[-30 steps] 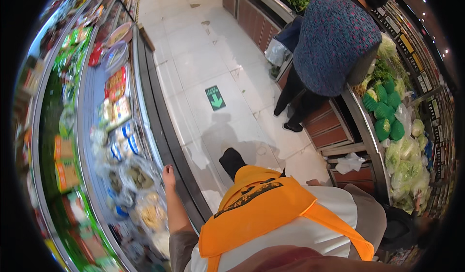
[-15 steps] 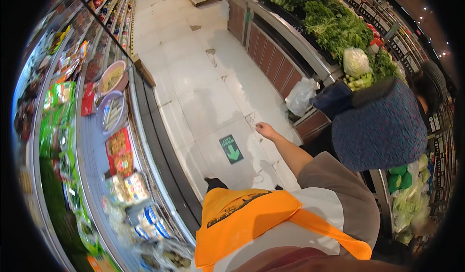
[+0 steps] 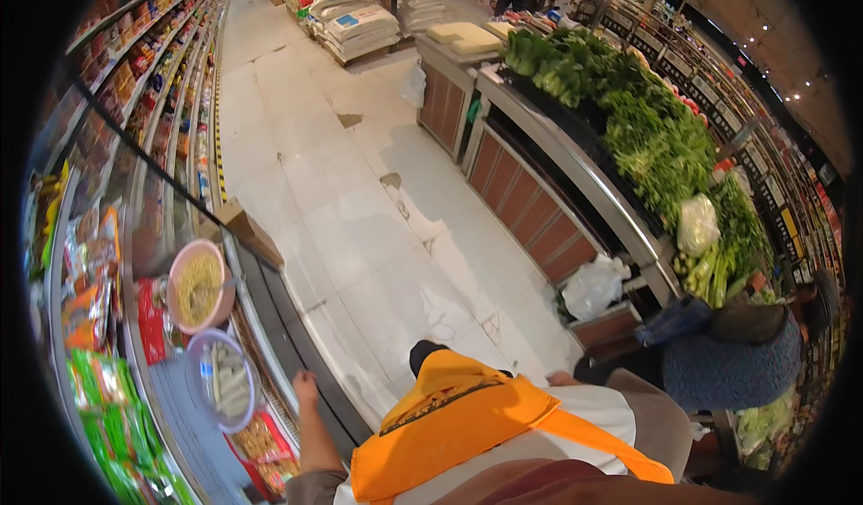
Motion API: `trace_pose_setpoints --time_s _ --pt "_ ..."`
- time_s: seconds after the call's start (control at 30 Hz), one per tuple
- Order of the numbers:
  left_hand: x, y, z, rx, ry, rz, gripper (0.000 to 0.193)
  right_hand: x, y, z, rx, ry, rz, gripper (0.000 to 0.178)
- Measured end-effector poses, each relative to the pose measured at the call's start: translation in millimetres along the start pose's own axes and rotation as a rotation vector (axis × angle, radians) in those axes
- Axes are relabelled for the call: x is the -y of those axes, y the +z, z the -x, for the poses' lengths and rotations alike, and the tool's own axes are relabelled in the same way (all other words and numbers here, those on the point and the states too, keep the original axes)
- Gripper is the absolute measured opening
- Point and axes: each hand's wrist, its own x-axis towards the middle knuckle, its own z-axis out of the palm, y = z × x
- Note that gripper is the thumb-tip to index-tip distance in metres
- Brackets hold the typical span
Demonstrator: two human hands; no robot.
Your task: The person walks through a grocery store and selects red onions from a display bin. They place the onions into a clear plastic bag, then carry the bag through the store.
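My left hand (image 3: pixel 306 384) hangs beside the front edge of the chilled case, its fingers loosely curled and nothing seen in them. Closest to it is a lavender bowl (image 3: pixel 196 381) of pale, stick-shaped food. Beyond that stands a pink bowl (image 3: pixel 180 300) of yellowish food with a spoon in it. Flat red packs (image 3: pixel 261 442) lie nearer me. At the right side of my orange apron (image 3: pixel 449 415), only a little of my right hand (image 3: pixel 564 379) shows, low by my body; its fingers cannot be made out.
A tiled aisle (image 3: pixel 342 208) runs ahead between packaged-goods shelves and a vegetable stand (image 3: pixel 530 208) piled with leafy greens (image 3: pixel 647 136). A person in a blue knitted top (image 3: pixel 733 361) is close on my right. Sacks (image 3: pixel 360 24) are stacked farther ahead. A cardboard box (image 3: pixel 247 231) sits by the case.
The view has tilted up and moved forward along the aisle. My left hand has come into view beside the case. My right hand has swung back against my side, and the person is now farther back.
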Motion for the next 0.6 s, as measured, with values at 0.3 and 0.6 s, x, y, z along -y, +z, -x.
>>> trace_pose_setpoints --time_s 0.3,0.6 --pt "-173.6 33.3 -281.2 0.018 0.181 -0.042 0.021 -45.7 -145.3 -267.4 0.231 0.637 -0.570 0.034" --pt "-126.8 109.6 -342.4 0.397 -0.408 -0.409 0.026 28.7 -585.2 -806.2 -0.427 0.154 -1.207 0.040"
